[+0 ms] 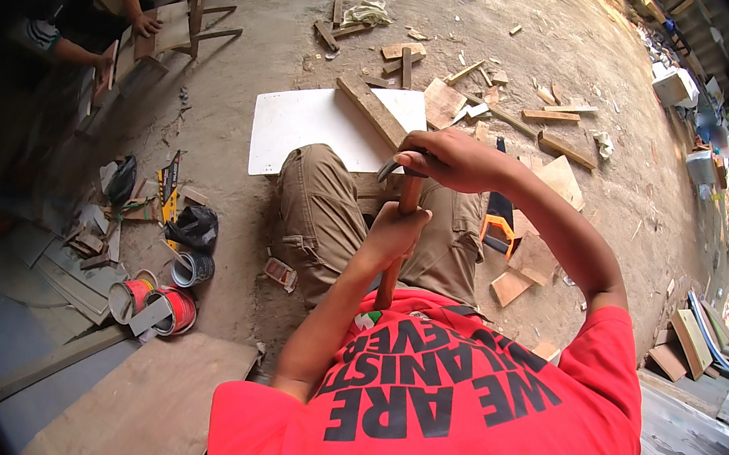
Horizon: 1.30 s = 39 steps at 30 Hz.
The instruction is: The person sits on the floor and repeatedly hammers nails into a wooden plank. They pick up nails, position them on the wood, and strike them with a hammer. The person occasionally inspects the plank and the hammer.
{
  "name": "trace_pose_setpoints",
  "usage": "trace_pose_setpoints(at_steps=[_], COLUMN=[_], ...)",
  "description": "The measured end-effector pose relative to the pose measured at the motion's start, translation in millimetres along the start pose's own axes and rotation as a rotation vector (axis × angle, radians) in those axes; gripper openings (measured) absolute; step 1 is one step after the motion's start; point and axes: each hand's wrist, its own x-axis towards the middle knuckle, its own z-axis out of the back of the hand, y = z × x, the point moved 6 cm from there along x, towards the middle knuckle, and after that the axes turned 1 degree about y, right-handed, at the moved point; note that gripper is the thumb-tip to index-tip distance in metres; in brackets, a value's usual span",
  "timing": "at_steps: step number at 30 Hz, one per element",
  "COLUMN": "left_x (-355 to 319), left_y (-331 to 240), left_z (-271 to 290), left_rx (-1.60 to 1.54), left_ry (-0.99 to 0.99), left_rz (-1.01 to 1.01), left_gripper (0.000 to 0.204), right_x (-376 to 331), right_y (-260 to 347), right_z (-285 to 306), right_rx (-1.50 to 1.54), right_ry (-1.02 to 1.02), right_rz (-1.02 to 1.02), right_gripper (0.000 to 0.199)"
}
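Note:
A hammer (411, 194) with a brown wooden handle stands between my knees, its lower end close to my red shirt. My left hand (395, 235) is wrapped round the middle of the handle. At the top, my right hand (455, 159) is closed over the hammer's head, with part of the dark metal claw showing beside the fingers. Just beyond my knees a wooden batten (372, 113) lies slanted across a white board (290, 130); my right hand covers the view of its near end.
Wood offcuts (445, 102) litter the ground ahead and right. An orange-handled saw (498, 233) lies by my right leg. At left are red cans (180, 311), a black plastic bag (196, 227) and a plywood sheet (136, 420). Another person's hand (146, 25) rests on wood at far left.

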Motion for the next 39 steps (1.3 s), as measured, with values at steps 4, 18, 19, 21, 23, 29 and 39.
trace_pose_setpoints(at_steps=[4, 18, 19, 21, 23, 29, 39], left_x=[-3.5, -6.6, -6.5, -7.7, -13.7, -32.2, -45.0], left_y=[-2.1, -13.3, -12.3, -13.1, -19.6, -52.2, -110.5], left_z=[2.1, 13.8, 15.1, 19.3, 24.1, 91.6, 60.8], left_rx=[-0.012, -0.059, -0.033, 0.030, 0.104, 0.031, 0.718], left_ry=[-0.003, 0.043, 0.057, 0.090, 0.129, -0.159, -0.402], left_rz=[0.010, -0.130, -0.128, -0.212, -0.390, -0.519, -0.615], left_gripper=[0.029, 0.027, 0.025, 0.023, 0.032, 0.063, 0.054], right_x=[6.4, 16.3, 15.6, 13.8, 10.7, 9.5, 26.8], right_y=[2.9, 17.5, 16.3, 12.1, 6.1, 11.6, 36.8], right_z=[-5.1, -22.8, -24.0, -25.4, -25.2, -24.0, -32.2], right_rx=[-0.001, -0.073, -0.083, -0.102, -0.050, 0.010, -0.051], right_ry=[-0.002, -0.076, -0.073, -0.067, -0.101, -0.095, -0.141], right_rz=[0.036, 0.066, 0.061, 0.052, 0.062, 0.042, 0.245], right_gripper=[0.044, 0.034, 0.033, 0.032, 0.036, 0.036, 0.037])
